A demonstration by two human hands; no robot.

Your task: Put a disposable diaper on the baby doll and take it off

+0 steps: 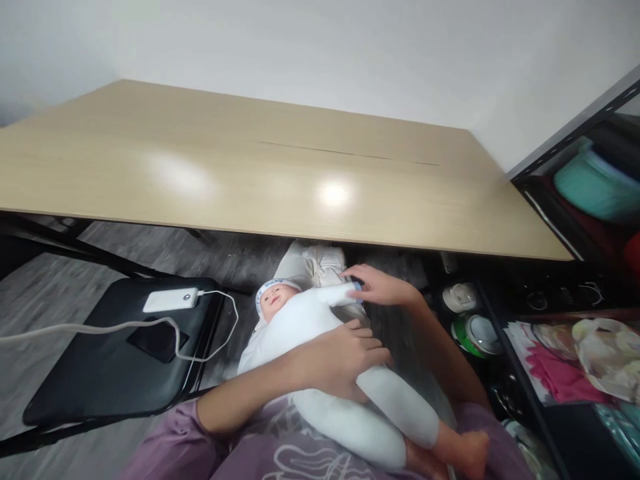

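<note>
A baby doll [305, 327] in a white bodysuit lies face up across my lap, its head to the left and its bare feet to the lower right. It wears a white cap [259, 300] with blue lettering. My left hand [345, 357] lies over the doll's hip, fingers curled round the top of its leg. At the end of the doll's raised arm, my right hand [377, 285] has its fingers round the blue-edged sleeve cuff [356, 292]. A bundle of whitish cloth [325, 260] sits just beyond the doll, partly hidden by the table edge.
A wooden table [225, 173] spans the view ahead. On the left, a black folding chair [100, 373] bears a white power bank [171, 300] with a cable and a dark phone [159, 339]. Shelving on the right holds jars, a pink cloth [565, 373] and a teal container [597, 180].
</note>
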